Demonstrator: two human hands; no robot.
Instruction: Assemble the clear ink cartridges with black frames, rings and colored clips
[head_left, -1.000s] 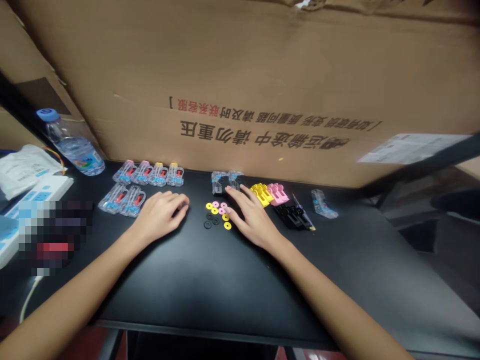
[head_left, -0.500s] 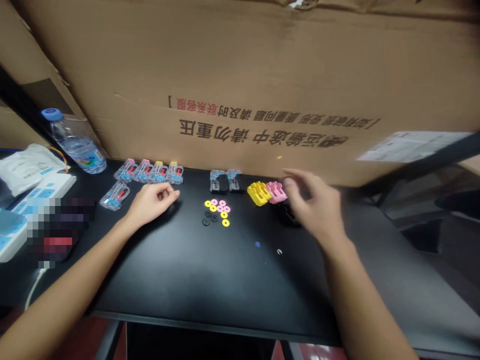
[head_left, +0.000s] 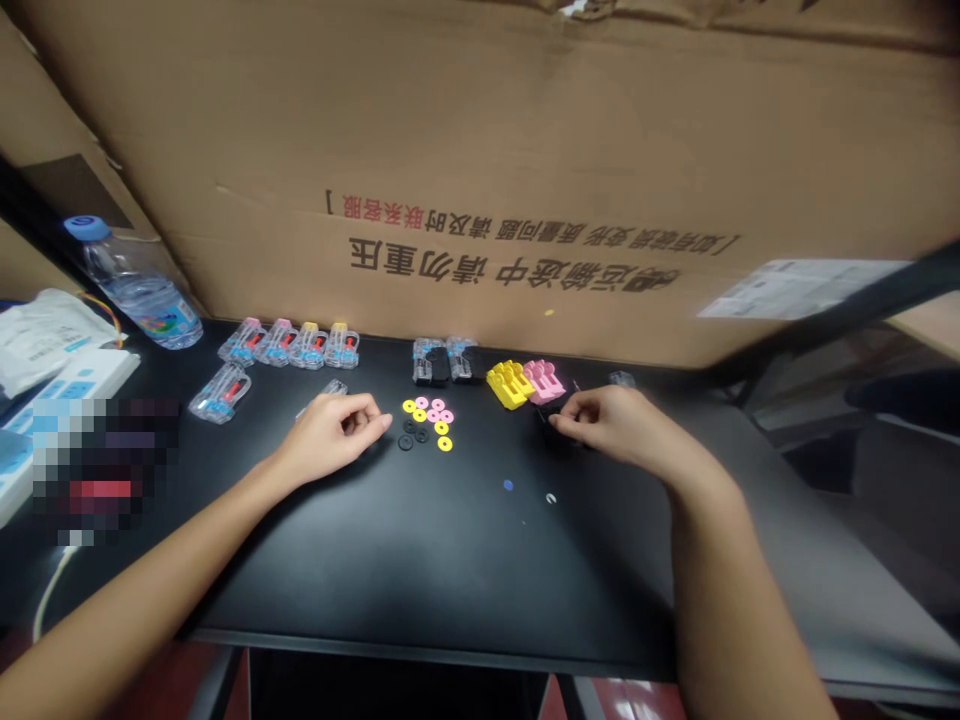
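Observation:
My left hand (head_left: 335, 433) rests on the black table (head_left: 420, 560) with its fingers curled over a clear plastic piece (head_left: 330, 389) whose end pokes out behind it. Just to its right lie small yellow, pink and black rings (head_left: 427, 422). My right hand (head_left: 611, 423) is curled in a pinch on the black plastic parts (head_left: 553, 424), right in front of the yellow clips (head_left: 508, 382) and pink clips (head_left: 544, 380). What the right fingers hold is hidden.
A row of clear packets (head_left: 292, 344) and one more packet (head_left: 219, 392) lie at the back left. Two dark packets (head_left: 442, 361) sit behind the rings. A water bottle (head_left: 131, 285), a power strip (head_left: 67, 385) and a cardboard wall (head_left: 495, 170) border the table.
My right hand swung from the rings to the right and came down, curled, on the black parts. My left hand shifted right and closed, a clear packet coming with it.

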